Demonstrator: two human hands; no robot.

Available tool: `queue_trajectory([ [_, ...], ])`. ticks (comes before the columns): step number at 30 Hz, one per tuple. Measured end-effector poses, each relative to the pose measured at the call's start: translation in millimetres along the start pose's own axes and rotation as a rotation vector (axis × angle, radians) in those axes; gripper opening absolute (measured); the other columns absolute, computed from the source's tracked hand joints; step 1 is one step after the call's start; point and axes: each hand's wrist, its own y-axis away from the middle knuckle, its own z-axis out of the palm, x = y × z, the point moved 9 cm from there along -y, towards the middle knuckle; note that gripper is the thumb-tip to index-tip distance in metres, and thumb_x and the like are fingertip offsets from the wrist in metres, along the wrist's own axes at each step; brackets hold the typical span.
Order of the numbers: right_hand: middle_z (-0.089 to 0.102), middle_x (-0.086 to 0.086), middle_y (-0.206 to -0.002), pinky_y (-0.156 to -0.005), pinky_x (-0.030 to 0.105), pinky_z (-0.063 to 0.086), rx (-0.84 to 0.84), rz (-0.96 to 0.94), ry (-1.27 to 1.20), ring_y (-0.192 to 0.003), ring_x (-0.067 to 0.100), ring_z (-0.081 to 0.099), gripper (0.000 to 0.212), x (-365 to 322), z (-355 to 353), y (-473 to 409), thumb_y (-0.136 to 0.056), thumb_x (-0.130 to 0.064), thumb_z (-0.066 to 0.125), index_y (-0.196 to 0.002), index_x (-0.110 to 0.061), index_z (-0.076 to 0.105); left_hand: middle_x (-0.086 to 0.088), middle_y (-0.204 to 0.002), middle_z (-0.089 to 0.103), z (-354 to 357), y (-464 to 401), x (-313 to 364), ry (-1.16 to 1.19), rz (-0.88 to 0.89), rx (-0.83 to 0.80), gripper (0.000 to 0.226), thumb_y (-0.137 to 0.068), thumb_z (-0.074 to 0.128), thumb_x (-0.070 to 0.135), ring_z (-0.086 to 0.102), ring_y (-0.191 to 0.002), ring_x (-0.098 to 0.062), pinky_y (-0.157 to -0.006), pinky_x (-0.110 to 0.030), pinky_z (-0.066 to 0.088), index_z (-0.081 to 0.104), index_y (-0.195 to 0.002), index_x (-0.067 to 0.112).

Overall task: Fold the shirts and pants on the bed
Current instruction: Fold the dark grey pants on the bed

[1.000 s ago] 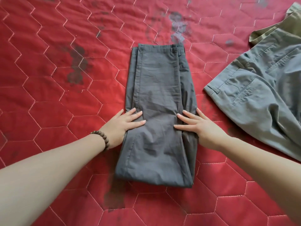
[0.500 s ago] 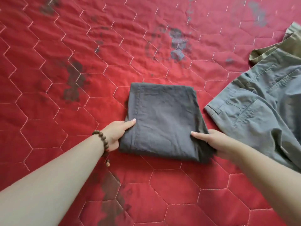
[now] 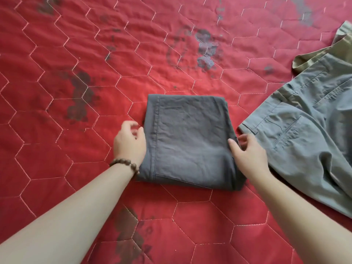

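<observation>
On the red quilted bed [image 3: 57, 130] our folded dark pants [image 3: 187, 141] sit soft and floppy; left hand [image 3: 130, 145] and right hand [image 3: 247, 155] flank them, fingers loosely curled, grasping nothing. We'd scoop under both side edges.

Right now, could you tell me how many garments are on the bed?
3: dark grey pants folded in the middle between both hands, lighter grey pants unfolded at right, and an olive garment partly beneath them, cut off by the frame.

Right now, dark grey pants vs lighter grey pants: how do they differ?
The dark grey pants are folded into a compact rectangle; the lighter grey pants lie spread, unfolded. Dark ones sit mid-bed between both hands; lighter ones run off frame right. Both rest on the red quilt.
</observation>
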Motion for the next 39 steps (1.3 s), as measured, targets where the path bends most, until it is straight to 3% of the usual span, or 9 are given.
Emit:
queue_trajectory([
  [3, 0.057, 0.018, -0.118, -0.096, 0.045, 0.04, 0.304, -0.389, 0.199, -0.113, 0.037, 0.051, 0.037, -67, -8, 23, -0.086, -0.026, 0.056, -0.117, -0.006, 0.058, -0.013, -0.115, 0.061, 5, 23, 61, -0.119, 0.512, 0.042, 0.031, -0.086, 0.048, 0.017, 0.055, -0.109, -0.031, -0.095, -0.038, 0.04, 0.061, -0.113, 0.007],
  [6, 0.047, 0.013, -0.143, -0.112, 0.055, 0.026, 0.115, -0.634, 0.36, -0.137, 0.031, 0.038, 0.05, -108, 58, 50, -0.085, -0.022, 0.057, -0.133, -0.008, 0.053, -0.012, -0.15, 0.037, 70, 60, 74, -0.495, 0.7, -0.264, 0.052, -0.089, 0.036, 0.03, 0.028, -0.141, -0.029, -0.115, -0.049, 0.021, 0.048, -0.137, 0.014],
  [9, 0.034, 0.006, -0.154, -0.116, 0.058, 0.012, -0.045, -0.663, 0.496, -0.145, 0.024, 0.024, 0.055, -97, 109, 60, -0.091, -0.021, 0.052, -0.144, -0.016, 0.041, -0.001, -0.161, 0.006, 107, 73, 44, -0.758, 0.727, -0.37, 0.056, -0.095, 0.023, 0.037, -0.002, -0.148, -0.023, -0.116, -0.055, -0.002, 0.024, -0.15, 0.03],
  [14, 0.023, 0.001, -0.158, -0.117, 0.057, 0.003, 0.011, -0.514, 0.566, -0.147, 0.019, 0.015, 0.061, -62, 108, 40, -0.091, -0.043, 0.037, -0.149, -0.029, 0.029, -0.007, -0.159, 0.02, 106, 64, 33, -0.635, 0.758, -0.272, 0.057, -0.09, 0.038, 0.043, 0.01, -0.147, -0.029, -0.117, -0.054, 0.01, 0.035, -0.146, 0.031],
  [20, 0.003, -0.004, -0.162, -0.117, 0.056, 0.001, 0.025, -0.222, 0.54, -0.149, 0.017, 0.002, 0.062, -14, 69, 28, -0.094, -0.051, 0.014, -0.152, -0.03, 0.002, -0.002, -0.161, 0.009, 80, 29, 13, -0.61, 0.536, -0.215, 0.07, -0.086, 0.03, 0.053, 0.005, -0.148, -0.024, -0.118, -0.05, 0.007, 0.018, -0.151, 0.03],
  [25, 0.019, 0.003, -0.159, -0.116, 0.058, 0.005, 0.175, -0.511, 0.472, -0.148, 0.021, 0.013, 0.06, -70, 57, 17, -0.095, -0.035, 0.033, -0.151, -0.016, 0.025, -0.004, -0.16, 0.015, 83, 4, 52, -0.681, 0.703, -0.147, 0.069, -0.088, 0.031, 0.05, 0.007, -0.148, -0.027, -0.117, -0.055, 0.003, 0.021, -0.151, 0.024],
  [29, 0.019, 0.0, -0.16, -0.118, 0.054, -0.001, 0.011, -0.762, 0.582, -0.148, 0.019, 0.011, 0.058, -113, 95, -10, -0.098, -0.039, 0.036, -0.152, -0.02, 0.023, -0.002, -0.161, 0.01, 120, 4, 71, -0.737, 0.793, -0.248, 0.065, -0.092, 0.028, 0.051, 0.001, -0.148, -0.026, -0.117, -0.052, -0.002, 0.021, -0.151, 0.027],
  [35, 0.007, -0.004, -0.161, -0.12, 0.049, 0.003, 0.024, -0.573, 0.49, -0.149, 0.016, 0.001, 0.06, -74, 82, -33, -0.095, -0.05, 0.028, -0.151, -0.034, 0.018, -0.002, -0.161, 0.01, 111, -3, 62, -0.655, 0.732, -0.197, 0.067, -0.088, 0.029, 0.059, 0.0, -0.148, -0.027, -0.118, -0.052, 0.003, 0.022, -0.15, 0.036],
  [39, 0.002, 0.004, -0.162, -0.12, 0.044, 0.006, -0.002, -0.516, 0.383, -0.149, 0.022, 0.002, 0.06, -51, 68, -20, -0.097, -0.045, 0.04, -0.152, -0.031, 0.019, -0.017, -0.159, -0.002, 87, 2, 37, -0.472, 0.474, -0.194, 0.07, -0.086, 0.046, 0.059, 0.001, -0.147, -0.033, -0.119, -0.045, 0.009, 0.023, -0.149, 0.039],
])
